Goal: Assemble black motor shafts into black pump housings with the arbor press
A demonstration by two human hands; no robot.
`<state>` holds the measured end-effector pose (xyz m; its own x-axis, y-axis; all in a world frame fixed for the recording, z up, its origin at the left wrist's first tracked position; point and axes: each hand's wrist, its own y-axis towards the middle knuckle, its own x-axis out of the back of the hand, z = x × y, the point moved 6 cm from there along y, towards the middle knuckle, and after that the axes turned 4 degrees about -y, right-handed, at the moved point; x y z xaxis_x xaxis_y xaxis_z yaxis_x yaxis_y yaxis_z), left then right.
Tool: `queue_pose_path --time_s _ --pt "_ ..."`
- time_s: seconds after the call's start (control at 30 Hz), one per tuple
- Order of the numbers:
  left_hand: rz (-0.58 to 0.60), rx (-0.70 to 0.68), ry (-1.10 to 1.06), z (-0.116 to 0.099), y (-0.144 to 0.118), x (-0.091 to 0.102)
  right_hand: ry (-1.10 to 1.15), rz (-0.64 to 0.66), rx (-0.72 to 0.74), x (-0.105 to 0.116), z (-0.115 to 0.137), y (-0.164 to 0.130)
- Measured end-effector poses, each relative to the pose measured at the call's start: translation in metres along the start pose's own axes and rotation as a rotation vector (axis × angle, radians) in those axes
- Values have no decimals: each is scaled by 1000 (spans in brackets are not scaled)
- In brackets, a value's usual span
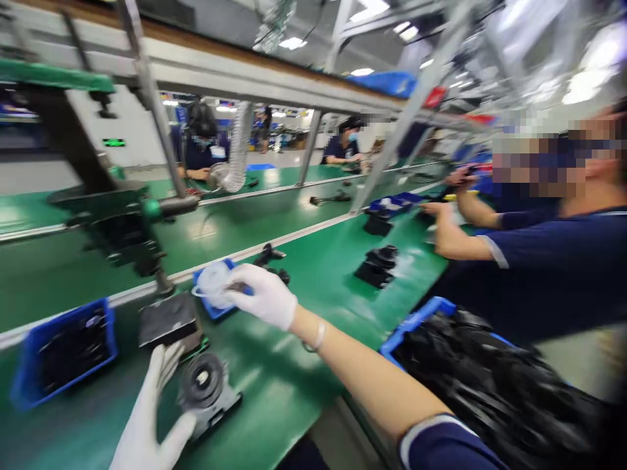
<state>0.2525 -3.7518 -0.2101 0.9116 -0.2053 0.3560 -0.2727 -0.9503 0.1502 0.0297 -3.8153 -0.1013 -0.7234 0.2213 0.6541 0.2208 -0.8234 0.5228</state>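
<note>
Glossy green bench (294, 385): right hand (262, 297) fingers pinch translucent disc (213, 285); left hand (147, 418) fingers spread.

Smooth white rubber-like gloves cover the left hand (147, 418) and right hand (262, 297). Bench surface (294, 385): glossy green mat. Motor part (206, 388): matt black plastic, probably. Bin (29, 372): glossy blue plastic. Translucent disc (213, 284): thin plastic. Frame post (147, 85): bare metal.
</note>
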Motion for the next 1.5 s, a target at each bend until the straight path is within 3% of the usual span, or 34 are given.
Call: queue_pose_path --time_s 0.1,0.2,0.27,0.37,0.53,0.67,0.83,1.03,1.13,1.23,1.3,1.37,1.43,1.5 --pt "-79 -139 187 -7 5 17 132 110 117 -21 14 -22" --pt "21 -447 358 -25 8 19 237 258 210 -47 19 -39" --pt "105 -572 374 -32 7 16 241 297 221 -59 18 -46" --pt "144 -569 370 -32 5 13 194 341 195 -67 13 -53" --pt "101 -540 381 -24 7 9 202 329 229 -69 12 -55" --pt "154 -509 352 -21 13 6 215 344 194 -72 9 -52" --pt "126 -500 414 -19 11 7 89 392 209 -68 16 -64" --pt "209 -494 441 -18 2 1 -254 332 298 -66 34 -101" --pt "268 -529 508 -22 -2 2 -300 252 378 -69 40 -116" --pt "344 -580 506 -24 -9 8 -259 156 368 -68 40 -123" --pt "298 -528 391 -23 -11 17 -172 94 291 -66 38 -122" --pt "189 -356 254 -16 -8 22 -54 10 151 -63 33 -118" --pt "152 -144 162 -4 -5 12 57 -102 -33 -60 24 -112" --pt "208 11 117 4 0 -12 194 -187 -237 -62 11 -107"
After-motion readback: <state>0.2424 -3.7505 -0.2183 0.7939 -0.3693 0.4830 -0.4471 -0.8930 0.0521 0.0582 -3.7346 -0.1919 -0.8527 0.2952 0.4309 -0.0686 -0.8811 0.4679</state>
